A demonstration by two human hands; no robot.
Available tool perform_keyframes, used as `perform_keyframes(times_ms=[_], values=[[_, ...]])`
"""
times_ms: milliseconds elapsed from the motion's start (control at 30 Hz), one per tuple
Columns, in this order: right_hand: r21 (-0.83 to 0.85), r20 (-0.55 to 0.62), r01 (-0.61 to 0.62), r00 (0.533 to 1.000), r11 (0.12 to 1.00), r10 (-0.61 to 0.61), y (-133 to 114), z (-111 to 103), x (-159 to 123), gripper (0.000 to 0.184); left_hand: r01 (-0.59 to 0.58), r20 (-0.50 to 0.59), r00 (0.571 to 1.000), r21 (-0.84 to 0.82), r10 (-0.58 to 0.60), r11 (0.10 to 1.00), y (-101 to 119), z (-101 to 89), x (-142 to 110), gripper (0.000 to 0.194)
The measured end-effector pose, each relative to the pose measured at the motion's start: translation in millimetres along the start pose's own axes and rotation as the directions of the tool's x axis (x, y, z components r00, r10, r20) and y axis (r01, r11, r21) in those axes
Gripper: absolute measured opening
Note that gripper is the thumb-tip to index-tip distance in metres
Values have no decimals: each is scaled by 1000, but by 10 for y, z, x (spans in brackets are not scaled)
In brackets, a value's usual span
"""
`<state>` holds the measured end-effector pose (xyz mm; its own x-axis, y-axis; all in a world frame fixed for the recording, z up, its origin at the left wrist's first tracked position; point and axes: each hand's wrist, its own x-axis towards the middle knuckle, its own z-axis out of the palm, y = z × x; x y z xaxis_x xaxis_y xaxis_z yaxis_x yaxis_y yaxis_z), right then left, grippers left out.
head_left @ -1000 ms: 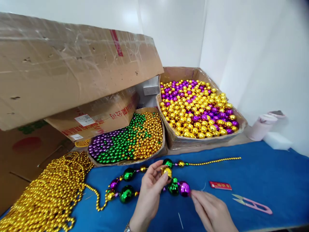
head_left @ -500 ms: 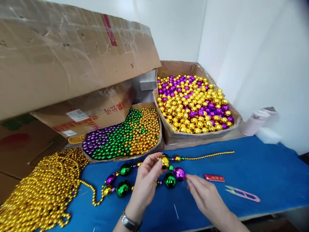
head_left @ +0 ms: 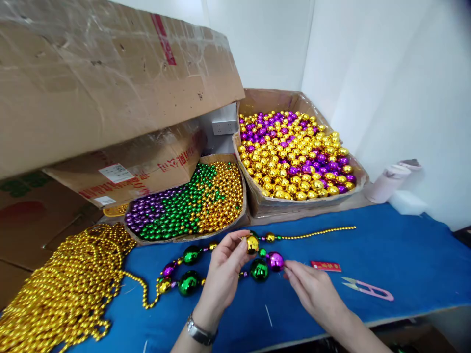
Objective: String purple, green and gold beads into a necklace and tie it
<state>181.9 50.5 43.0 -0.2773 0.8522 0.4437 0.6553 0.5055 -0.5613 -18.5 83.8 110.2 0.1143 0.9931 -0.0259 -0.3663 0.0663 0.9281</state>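
Note:
Between the thumb and fingers of my left hand (head_left: 224, 267) is a shiny gold bead (head_left: 252, 244). A small green bead (head_left: 262, 252) and a large purple bead (head_left: 275, 261) follow it in a line toward my right hand (head_left: 312, 287). My right fingertips are pinched at the purple bead's right side; whatever thin thing they grip there is too small to make out. Just below lies a large green bead (head_left: 259, 270). Behind my left hand, a bead strand with big green beads (head_left: 189, 283) curves over the blue cloth (head_left: 312, 323).
A heap of gold bead strings (head_left: 62, 289) lies at left. Behind stand a box of small purple, green and gold beads (head_left: 244, 215) and a box of larger gold and purple beads (head_left: 265, 208). Pink thread snips (head_left: 369, 289), a red packet (head_left: 326, 265) and a pink bottle (head_left: 388, 184) are at right.
The view has shifted, so the boxes and cloth sit higher and further left. The purple bead has drawn away from the gold one, showing the small green bead between. Both hands keep their pinch.

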Motion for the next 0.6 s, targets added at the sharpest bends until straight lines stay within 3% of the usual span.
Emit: perform_keyframes(times_ms=[233, 600], values=[[-15, -37, 9, 999, 1000, -10, 4, -167, 111, 24, -42, 22, 999, 92, 40, 995, 167, 103, 41, 23], [-8, 1, 20, 1000, 1000, -20, 56, 29, -56, 25, 32, -15, 999, 81, -31, 996, -24, -28, -5, 26]])
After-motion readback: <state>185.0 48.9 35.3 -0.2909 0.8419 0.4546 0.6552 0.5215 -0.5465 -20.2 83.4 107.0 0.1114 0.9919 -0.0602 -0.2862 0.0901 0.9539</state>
